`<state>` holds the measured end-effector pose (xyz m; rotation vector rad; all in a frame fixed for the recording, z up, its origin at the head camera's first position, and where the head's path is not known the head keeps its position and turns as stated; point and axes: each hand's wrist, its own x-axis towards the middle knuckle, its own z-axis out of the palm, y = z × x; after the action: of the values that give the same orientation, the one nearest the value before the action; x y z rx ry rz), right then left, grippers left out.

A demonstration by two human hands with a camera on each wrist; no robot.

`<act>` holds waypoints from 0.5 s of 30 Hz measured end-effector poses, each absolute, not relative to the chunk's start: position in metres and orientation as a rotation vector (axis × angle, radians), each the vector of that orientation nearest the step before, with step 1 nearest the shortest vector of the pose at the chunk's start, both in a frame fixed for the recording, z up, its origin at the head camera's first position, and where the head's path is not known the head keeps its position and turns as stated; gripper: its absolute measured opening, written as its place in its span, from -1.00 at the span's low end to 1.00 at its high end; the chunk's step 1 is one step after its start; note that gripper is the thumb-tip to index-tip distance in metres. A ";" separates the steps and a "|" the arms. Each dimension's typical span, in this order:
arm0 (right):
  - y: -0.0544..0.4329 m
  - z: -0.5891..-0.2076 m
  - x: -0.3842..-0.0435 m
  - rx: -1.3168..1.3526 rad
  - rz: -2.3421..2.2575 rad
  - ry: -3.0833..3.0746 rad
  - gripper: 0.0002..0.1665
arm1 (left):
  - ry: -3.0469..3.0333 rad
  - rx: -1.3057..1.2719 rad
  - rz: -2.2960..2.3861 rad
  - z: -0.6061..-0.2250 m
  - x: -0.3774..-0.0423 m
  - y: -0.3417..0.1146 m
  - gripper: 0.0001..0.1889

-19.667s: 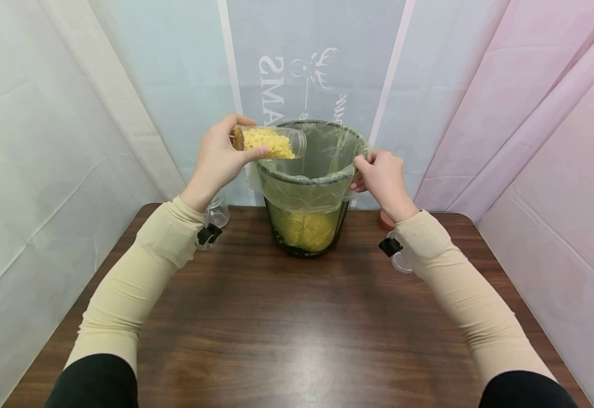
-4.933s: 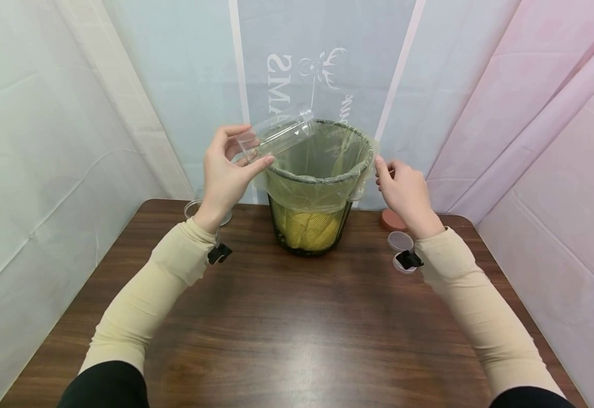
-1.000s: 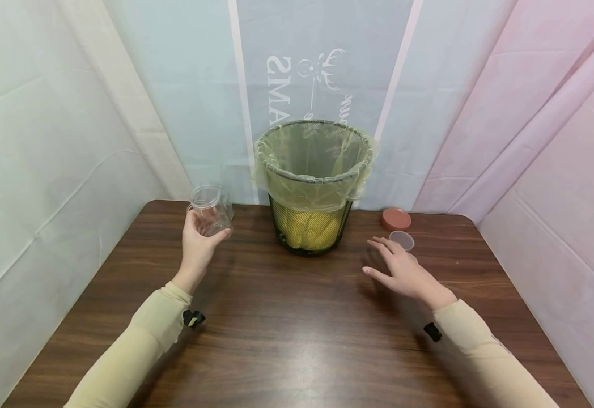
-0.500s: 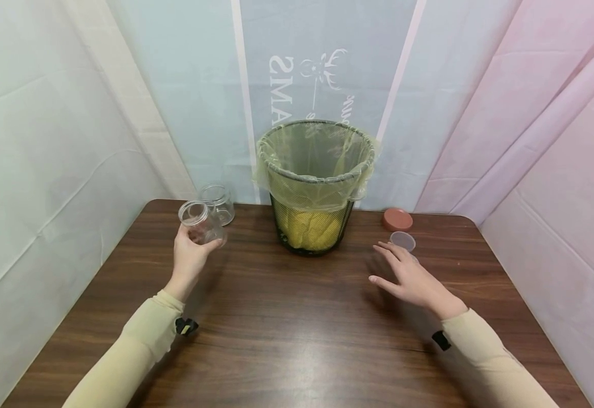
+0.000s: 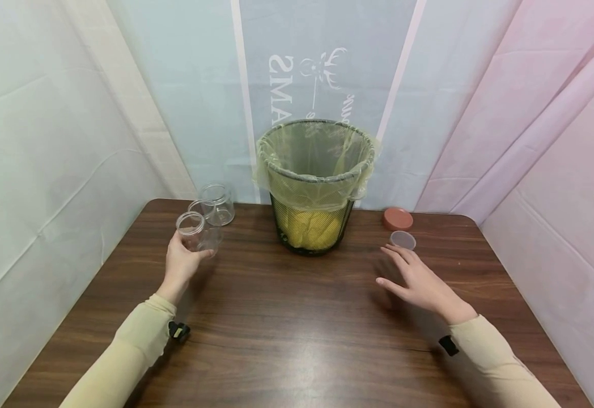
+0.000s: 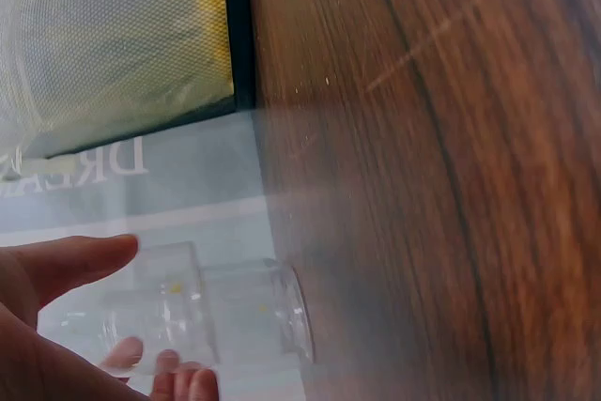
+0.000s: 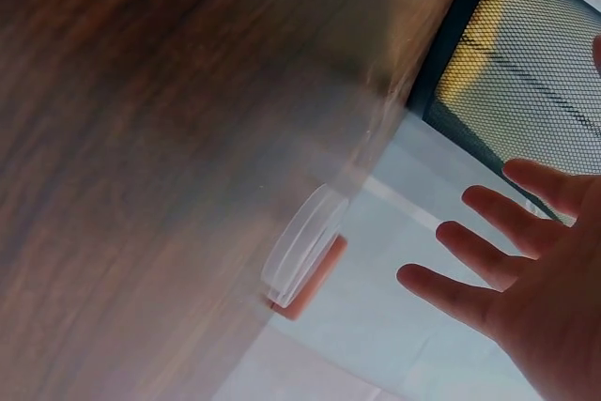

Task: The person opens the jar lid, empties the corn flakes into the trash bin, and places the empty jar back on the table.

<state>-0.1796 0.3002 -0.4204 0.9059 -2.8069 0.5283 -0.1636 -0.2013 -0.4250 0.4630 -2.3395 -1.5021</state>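
My left hand (image 5: 182,263) grips a clear, see-through jar (image 6: 155,312) at the left of the table, its mouth tipped up and towards the left. The thumb lies along one side and the fingers curl round the other. Right behind it stand two more clear jars, the back one (image 5: 223,212) showing most fully in the head view. My right hand (image 5: 419,283) hovers over the table at the right, its fingers spread and nothing in them. Just beyond its fingertips lie a clear lid (image 5: 403,241) and a reddish-brown lid (image 5: 398,219).
A black mesh wastebasket (image 5: 311,226) lined with a thin yellowish bag (image 5: 322,192) stands at the back middle, yellow contents showing through its lower wall. The brown wooden table (image 5: 297,317) ends at hanging cloth (image 5: 185,85) behind and on both sides.
My left hand has emptied its jar, left the wastebasket and come down with a jar towards the front left. My right hand has let go of the bag's edge and moved down to the right.
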 end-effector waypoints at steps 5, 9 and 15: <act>0.306 -0.422 -0.179 0.859 0.539 -2.843 -0.14 | -2.435 0.539 -1.454 -0.428 -0.165 -0.208 -0.44; 0.312 -0.423 -0.178 0.809 0.546 -2.886 -0.12 | -2.475 0.582 -1.447 -0.430 -0.168 -0.211 -0.47; 0.317 -0.423 -0.177 0.792 0.559 -2.894 -0.12 | -2.518 0.605 -1.435 -0.432 -0.173 -0.216 -0.47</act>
<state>-0.1766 0.3169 -0.4230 0.7919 -2.8936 0.5590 -0.1728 -0.2159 -0.4317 0.6055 -2.5184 -1.4350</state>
